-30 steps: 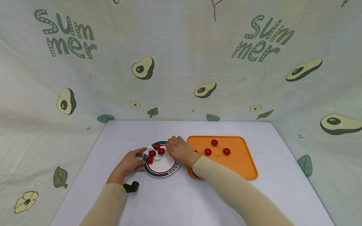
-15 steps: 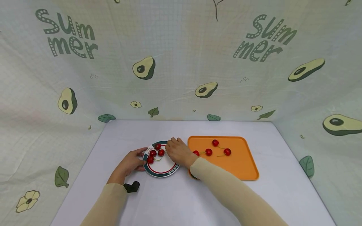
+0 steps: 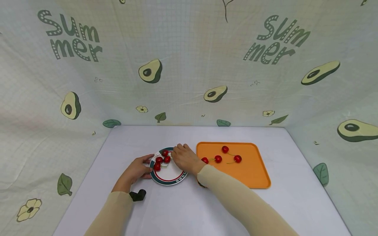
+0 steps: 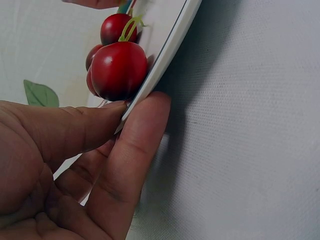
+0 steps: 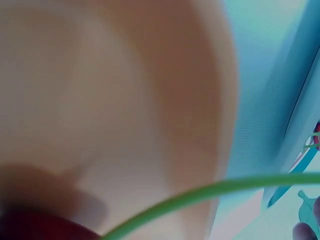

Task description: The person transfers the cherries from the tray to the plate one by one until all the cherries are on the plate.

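My left hand [image 3: 136, 168] grips the left rim of a round plate [image 3: 172, 174], white with a green band and red ring. In the left wrist view, the thumb lies over the rim [image 4: 172, 45] with a finger beneath. Several cherries [image 3: 159, 160] cluster on the plate's left side. Over its right side is my right hand [image 3: 185, 159], fingers curled; their tips are hidden in the head view. In the right wrist view, a blurred finger covers part of a dark red cherry [image 5: 45, 227], and a green stem [image 5: 200, 194] crosses the frame.
An orange tray [image 3: 251, 177] stands right of the plate, holding several stemmed cherries [image 3: 237, 159], partly beneath the right forearm. A black wrist mount [image 3: 137, 195] projects from the left wrist. A printed cloth [image 3: 183, 111] hangs behind the white table [image 3: 165, 213].
My right hand shifts slightly left over the plate. The cherry nearest its fingers moves left and down, closer to the other cherries. My left hand keeps its grip on the plate.
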